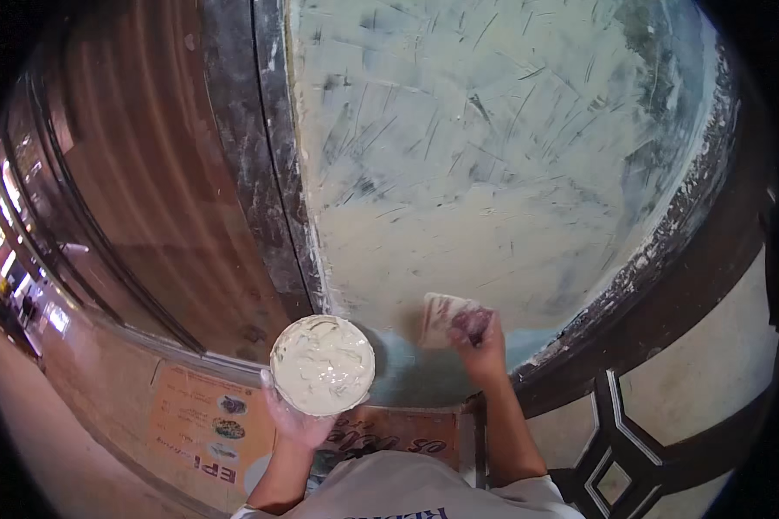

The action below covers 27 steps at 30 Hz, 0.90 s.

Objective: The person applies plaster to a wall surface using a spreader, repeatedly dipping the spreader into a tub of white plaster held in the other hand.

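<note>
Far left there's a brown panel, then the left hand, its grip wrapped under a round tub full of cream paste. Next up, a smeary pale wall, with the right hand's grip closed on a paste-coated spreader by its lower part, can't tell if touching.

The paste above the left hand looks creamy white to me; the scraper in the right hand, cream blotched reddish-brown. Beyond both, the wall is pale green, streaked dark. Left of them, an orange banner; right, black-banded cream panels.
</note>
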Motion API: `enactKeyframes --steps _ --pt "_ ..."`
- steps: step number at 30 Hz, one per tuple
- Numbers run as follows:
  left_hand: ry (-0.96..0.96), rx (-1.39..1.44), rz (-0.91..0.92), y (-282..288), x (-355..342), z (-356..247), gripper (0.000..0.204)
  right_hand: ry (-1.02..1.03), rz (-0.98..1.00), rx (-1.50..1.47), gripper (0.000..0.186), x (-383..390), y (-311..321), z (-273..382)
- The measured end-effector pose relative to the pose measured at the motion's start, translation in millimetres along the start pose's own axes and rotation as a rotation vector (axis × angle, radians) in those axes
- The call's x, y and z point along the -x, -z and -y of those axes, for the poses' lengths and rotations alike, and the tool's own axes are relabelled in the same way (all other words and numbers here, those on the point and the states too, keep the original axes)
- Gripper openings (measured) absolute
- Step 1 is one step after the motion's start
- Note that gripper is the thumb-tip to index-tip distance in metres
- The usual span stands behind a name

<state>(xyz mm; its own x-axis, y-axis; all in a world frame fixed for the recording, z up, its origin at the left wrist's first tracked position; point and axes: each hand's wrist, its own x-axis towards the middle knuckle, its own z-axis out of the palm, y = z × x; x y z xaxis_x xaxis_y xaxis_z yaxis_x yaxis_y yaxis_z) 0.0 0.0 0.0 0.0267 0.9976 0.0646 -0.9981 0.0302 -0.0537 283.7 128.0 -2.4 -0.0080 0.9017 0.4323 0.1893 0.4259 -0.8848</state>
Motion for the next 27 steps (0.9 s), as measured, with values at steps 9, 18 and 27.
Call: enactKeyframes --steps 9,18,27 --pt "0.071 -0.438 0.151 -4.4 -8.1 -6.8 0.092 0.193 -0.274 0.333 0.043 -83.8 4.3 120.7" --pt "-0.001 -0.431 0.131 -1.3 -2.2 -15.1 0.093 0.284 -0.436 0.627 0.047 -119.2 23.0 144.4" --pt "-0.018 -0.44 0.173 1.0 -4.4 -24.4 0.088 0.187 -0.488 0.63 0.044 -113.7 -5.4 135.6"
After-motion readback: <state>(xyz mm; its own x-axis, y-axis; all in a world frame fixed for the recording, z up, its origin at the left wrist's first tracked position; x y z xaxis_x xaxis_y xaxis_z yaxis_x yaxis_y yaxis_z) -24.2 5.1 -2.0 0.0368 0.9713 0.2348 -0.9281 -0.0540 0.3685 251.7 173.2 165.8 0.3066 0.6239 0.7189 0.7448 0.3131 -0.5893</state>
